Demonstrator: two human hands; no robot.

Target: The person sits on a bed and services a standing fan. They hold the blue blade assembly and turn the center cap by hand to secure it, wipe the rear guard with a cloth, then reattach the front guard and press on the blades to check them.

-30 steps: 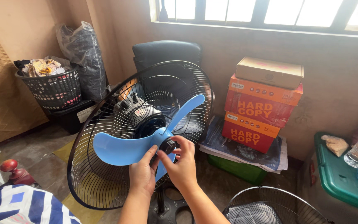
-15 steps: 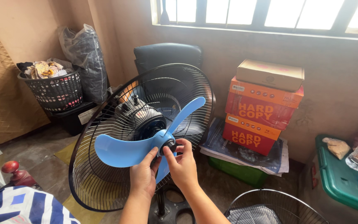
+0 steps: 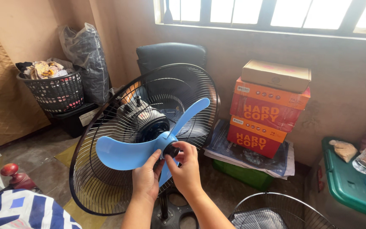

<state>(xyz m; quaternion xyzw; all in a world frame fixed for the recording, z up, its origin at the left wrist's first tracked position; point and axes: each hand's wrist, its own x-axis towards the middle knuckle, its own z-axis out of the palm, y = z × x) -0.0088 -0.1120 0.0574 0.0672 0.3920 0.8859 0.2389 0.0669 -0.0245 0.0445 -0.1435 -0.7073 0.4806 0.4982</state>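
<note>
Smooth blue plastic blade [image 3: 126, 153] before round wire grille [image 3: 106, 186]; right hand [image 3: 186, 170] pinching black cap [image 3: 172, 151], left hand [image 3: 147, 180] clamped on blade; grips unchanged.

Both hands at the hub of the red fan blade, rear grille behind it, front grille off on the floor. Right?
Not quite: the head view shows the fan blade is light blue, not red. The left hand and right hand are at its hub, rear grille behind, front grille on the floor.

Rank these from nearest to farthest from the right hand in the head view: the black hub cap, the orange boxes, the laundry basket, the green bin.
1. Black hub cap: in the fingers of the right hand, at the centre of the blue fan blade.
2. Orange boxes: stacked up and to the right, by the wall.
3. Laundry basket at far left and green bin at far right: too close to call.
</note>
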